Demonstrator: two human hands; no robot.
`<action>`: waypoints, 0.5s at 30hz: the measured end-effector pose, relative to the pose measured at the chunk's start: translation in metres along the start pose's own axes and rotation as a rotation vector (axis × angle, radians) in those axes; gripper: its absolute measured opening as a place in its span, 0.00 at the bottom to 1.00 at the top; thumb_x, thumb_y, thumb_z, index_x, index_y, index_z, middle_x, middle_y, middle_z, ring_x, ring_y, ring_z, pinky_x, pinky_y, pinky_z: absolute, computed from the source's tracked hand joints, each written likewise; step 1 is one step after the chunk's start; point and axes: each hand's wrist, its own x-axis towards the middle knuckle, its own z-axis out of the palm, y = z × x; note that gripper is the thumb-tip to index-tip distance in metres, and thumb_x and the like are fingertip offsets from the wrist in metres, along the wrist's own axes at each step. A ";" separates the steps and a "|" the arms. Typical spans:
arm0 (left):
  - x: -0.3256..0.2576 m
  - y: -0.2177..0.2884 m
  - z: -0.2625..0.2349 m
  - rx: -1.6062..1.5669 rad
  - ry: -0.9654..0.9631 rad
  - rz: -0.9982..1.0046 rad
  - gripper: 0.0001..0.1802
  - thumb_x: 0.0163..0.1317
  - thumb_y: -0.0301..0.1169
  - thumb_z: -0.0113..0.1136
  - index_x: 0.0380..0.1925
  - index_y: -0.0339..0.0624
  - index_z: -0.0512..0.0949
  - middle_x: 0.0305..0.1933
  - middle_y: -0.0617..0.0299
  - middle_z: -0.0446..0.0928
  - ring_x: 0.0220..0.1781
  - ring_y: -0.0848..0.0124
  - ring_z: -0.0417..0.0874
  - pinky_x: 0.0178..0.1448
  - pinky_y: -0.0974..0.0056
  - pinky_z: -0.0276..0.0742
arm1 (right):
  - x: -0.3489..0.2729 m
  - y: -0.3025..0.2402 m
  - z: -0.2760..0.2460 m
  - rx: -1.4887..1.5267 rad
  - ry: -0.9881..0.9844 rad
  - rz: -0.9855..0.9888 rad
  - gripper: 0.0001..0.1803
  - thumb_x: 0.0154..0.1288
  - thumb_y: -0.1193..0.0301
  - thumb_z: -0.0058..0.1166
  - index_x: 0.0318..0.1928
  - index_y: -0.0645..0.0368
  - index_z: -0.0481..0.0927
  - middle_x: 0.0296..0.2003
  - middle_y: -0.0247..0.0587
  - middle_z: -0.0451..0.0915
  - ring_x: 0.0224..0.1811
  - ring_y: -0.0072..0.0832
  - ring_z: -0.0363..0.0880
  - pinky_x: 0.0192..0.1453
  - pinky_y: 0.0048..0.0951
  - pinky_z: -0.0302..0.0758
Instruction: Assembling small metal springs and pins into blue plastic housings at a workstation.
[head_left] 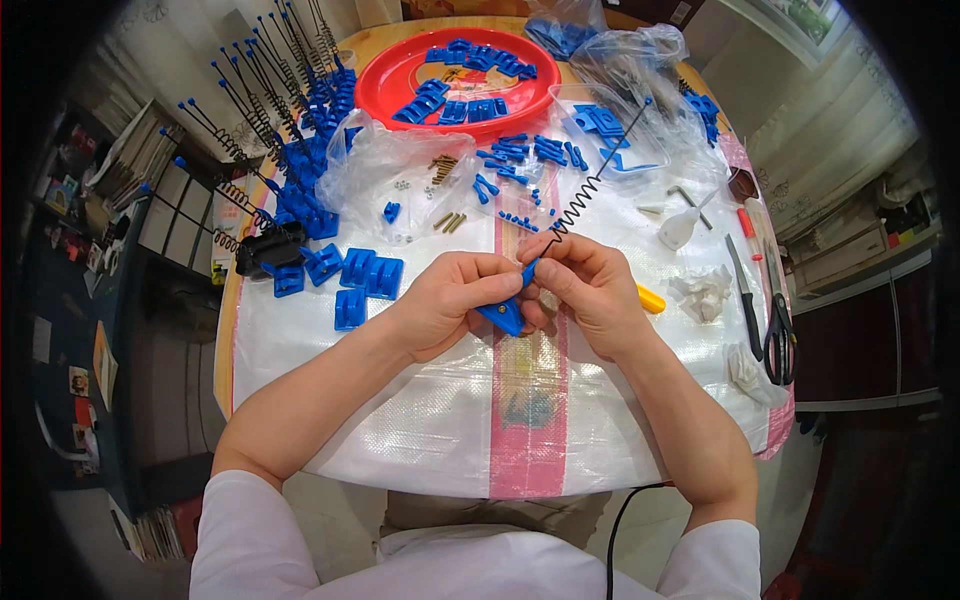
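Left hand [455, 305] pinched blue bracket [503, 317], right hand [592, 290] pinched at foot of black coiled wire [574, 212]; uneven grip could have sprung wire loose.

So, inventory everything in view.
Wired plastic piece: one, blue-black, held
Other wired pieces: many, blue-black, left
Round plastic tray: one, red, far side
Curved plastic pieces: several, blue, near left
Small plastic pieces: many, blue, centre
Metal screws: several, brassy, centre
Plastic bags: several, clear, far half
Pointed plastic bottle: one, white, right
Knife: one, black, right
Scissors: one, black, right
Crumpled wads: two, white, right
Woven sheet: one, white-pink, tabletop
Left grip, right grip: two, bare, centre
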 end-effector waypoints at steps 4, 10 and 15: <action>0.000 0.001 0.002 0.008 0.018 0.006 0.15 0.72 0.34 0.58 0.47 0.31 0.78 0.40 0.51 0.85 0.42 0.63 0.88 0.51 0.58 0.85 | 0.000 0.003 -0.002 -0.021 -0.008 -0.004 0.10 0.72 0.76 0.56 0.50 0.67 0.81 0.48 0.38 0.80 0.43 0.21 0.81 0.46 0.25 0.81; 0.000 0.001 0.001 0.027 0.027 0.011 0.12 0.72 0.33 0.58 0.44 0.33 0.79 0.37 0.53 0.85 0.41 0.63 0.88 0.50 0.59 0.85 | 0.000 -0.002 0.008 -0.029 0.019 0.005 0.08 0.73 0.75 0.55 0.49 0.65 0.80 0.33 0.34 0.83 0.29 0.18 0.80 0.32 0.21 0.77; 0.001 0.000 0.000 0.034 0.021 0.004 0.13 0.72 0.33 0.58 0.45 0.32 0.79 0.37 0.53 0.85 0.40 0.63 0.88 0.49 0.59 0.85 | 0.000 0.000 0.005 -0.018 0.004 0.002 0.08 0.73 0.75 0.55 0.49 0.65 0.80 0.33 0.35 0.82 0.29 0.19 0.81 0.33 0.21 0.78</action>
